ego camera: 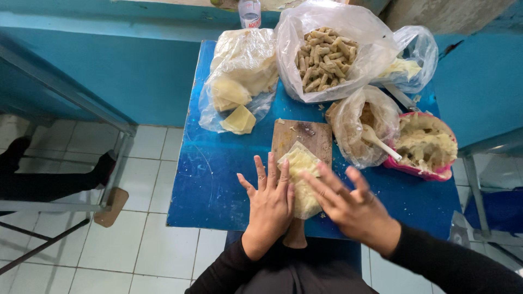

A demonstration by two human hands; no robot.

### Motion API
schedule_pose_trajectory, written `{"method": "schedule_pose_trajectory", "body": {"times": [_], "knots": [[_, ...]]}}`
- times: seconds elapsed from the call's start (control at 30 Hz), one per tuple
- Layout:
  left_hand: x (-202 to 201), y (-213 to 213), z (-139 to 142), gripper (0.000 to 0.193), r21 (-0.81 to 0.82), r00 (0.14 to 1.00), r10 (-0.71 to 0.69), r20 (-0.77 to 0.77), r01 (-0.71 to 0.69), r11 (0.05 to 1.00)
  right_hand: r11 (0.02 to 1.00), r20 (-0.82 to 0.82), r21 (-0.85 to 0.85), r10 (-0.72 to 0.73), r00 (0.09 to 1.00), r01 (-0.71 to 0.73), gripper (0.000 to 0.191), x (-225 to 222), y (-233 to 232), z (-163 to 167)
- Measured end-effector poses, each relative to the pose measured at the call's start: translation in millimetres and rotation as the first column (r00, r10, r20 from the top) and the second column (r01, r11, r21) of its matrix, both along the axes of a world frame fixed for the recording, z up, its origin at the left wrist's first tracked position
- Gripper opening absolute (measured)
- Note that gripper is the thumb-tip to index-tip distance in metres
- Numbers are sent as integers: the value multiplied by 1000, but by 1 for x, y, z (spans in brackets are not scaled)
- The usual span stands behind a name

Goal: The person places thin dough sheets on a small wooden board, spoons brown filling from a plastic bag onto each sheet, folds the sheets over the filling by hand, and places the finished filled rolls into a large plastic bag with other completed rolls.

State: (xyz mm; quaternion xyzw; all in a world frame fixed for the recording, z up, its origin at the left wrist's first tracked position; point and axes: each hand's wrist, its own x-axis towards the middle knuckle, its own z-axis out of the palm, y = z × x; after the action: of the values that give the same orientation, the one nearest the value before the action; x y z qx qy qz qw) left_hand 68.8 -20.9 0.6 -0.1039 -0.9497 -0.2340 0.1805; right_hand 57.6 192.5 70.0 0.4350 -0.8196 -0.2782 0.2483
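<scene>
Both hands lay flat and open, with nothing gripped in them; the left hand [271,202] had its fingers spread and pressed down on the near left side of a pale dough sheet [301,169]; the right hand [350,206] lay just beside it, its fingers stretched over the right side of the same sheet; the sheet lay on a wooden cutting board [303,135], and its near end hung past the board's near edge; the board sat on a blue table [218,179], close to the person; the board's handle [295,235] stuck out past the table's edge, between the two black sleeves; beyond the board and to its left sat a clear bag of pale flat wrappers [239,81], and one wrapper [238,120] poked out of the bag's mouth; straight beyond the board stood a big clear bag full of little rolled pieces [326,57]; another clear bag [409,60] lay behind that one, to the right; just to the right of the board was a small bag with brown filling and a white spoon [380,142] in it; further right of the board sat a pink bowl [426,171] piled with pale mash; far beyond the board stood a clear bottle [249,12].
</scene>
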Motion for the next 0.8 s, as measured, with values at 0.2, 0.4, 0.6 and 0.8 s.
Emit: {"method": "schedule_pose_trajectory", "body": {"times": [0.2, 0.4, 0.6, 0.8], "knots": [[-2, -1, -1, 57, -28, 1000, 10, 27, -9, 1000, 824, 719, -513, 259, 645, 241, 60, -14, 3, -11], [-2, -1, -3, 56, -40, 999, 20, 34, -18, 999, 833, 743, -511, 302, 598, 214, 44, -9, 19, -24], [-1, -1, -2, 57, -31, 999, 4, 36, -3, 1000, 819, 635, -535, 228, 738, 208, 61, -11, 25, -23], [-2, -1, -1, 56, -56, 1000, 17, 22, -15, 998, 974, 151, -225, 13, 988, 21, 66, -37, 9, -33]]}}
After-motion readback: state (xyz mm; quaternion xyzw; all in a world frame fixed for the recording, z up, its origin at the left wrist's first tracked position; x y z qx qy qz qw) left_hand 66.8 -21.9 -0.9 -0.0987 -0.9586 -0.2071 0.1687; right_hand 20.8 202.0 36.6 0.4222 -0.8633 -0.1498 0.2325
